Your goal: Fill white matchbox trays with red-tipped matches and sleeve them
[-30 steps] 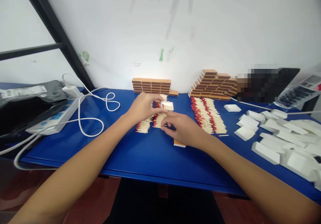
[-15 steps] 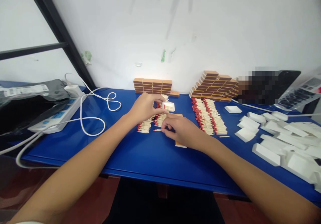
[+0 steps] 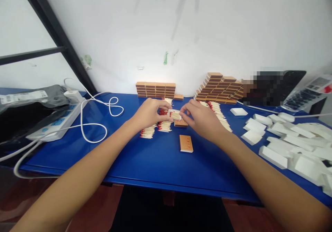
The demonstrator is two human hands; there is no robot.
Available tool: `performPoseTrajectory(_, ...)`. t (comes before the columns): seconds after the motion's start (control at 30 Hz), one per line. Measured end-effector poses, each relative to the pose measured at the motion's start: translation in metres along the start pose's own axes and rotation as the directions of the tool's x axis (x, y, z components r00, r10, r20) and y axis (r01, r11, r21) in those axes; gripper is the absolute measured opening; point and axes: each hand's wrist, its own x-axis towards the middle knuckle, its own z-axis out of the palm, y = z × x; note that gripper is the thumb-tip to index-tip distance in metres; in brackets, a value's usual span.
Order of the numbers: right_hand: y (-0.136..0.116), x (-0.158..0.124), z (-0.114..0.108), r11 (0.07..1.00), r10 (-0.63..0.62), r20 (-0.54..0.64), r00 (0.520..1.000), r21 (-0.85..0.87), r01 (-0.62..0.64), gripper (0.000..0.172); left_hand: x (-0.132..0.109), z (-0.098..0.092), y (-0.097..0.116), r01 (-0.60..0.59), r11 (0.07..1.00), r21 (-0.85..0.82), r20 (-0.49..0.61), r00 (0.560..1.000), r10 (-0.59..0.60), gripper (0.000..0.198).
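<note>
My left hand pinches a small white matchbox tray between thumb and fingers, raised above the table. Matches with red heads to the left lie inside it. My right hand is closed at the tray's right end, its fingertips on a match that is mostly hidden. Below the tray lies a closed tan matchbox, and nearer to me another matchbox. Rows of loose matches spread beneath and beside my left hand. A second bank of matches is partly covered by my right hand.
Matchboxes are stacked in a block and a stepped pile against the wall. White empty trays heap at the right on the blue table. A power strip and white cable lie left. A black phone-like object stands at the back right.
My right hand has moved up from the table, where it was at a loose match, to the tray's right end. The two tan matchboxes now show fully. The view has shifted slightly.
</note>
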Motion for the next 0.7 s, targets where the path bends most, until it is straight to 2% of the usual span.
performPoseTrajectory(0.27,-0.0003,-0.0009,0.0022,0.998,-0.064,0.017,0.998,0.021,0.064,0.011,-0.0006,0.0016,0.0047,0.005,0.994,-0.110,0.024,1.000,-0.003,0.032)
performPoseTrajectory(0.57,-0.0060,-0.0015,0.0035,0.985,0.008,-0.022,1.000,0.174,-0.004,0.011,-0.0001,0.0027,0.0048,0.029,0.989,-0.143,0.047,0.999,-0.022,0.033)
performPoseTrajectory(0.7,-0.0091,-0.0017,0.0015,0.974,0.003,-0.052,0.999,0.227,0.009,0.010,-0.0003,0.0016,0.0046,0.034,0.988,-0.154,0.035,0.999,-0.029,0.033)
